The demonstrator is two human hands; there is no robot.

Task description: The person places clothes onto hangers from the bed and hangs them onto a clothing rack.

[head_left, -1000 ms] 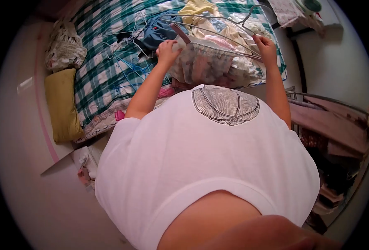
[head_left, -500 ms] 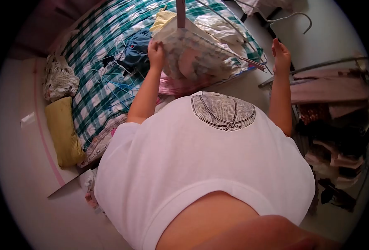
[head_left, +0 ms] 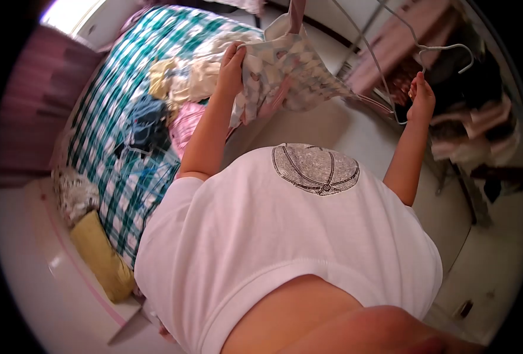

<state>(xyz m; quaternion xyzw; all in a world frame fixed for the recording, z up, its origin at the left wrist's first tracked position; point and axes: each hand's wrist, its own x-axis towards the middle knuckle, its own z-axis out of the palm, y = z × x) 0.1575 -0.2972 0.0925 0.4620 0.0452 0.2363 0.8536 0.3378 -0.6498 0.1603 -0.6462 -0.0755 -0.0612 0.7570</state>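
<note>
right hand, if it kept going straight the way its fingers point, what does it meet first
Probably the hanger, just past the right hand's fingertips, if they aren't touching it already; the clothes look farther on, though depth is unclear.

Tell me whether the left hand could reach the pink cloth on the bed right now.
Probably yes: the pink cloth lies close by on the bed, apparently uncovered, though the left hand would likely have to release the patterned garment first.

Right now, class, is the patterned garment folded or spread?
Spread: the patterned garment shows a broad stretch of cloth, left hand at its edge.
</note>
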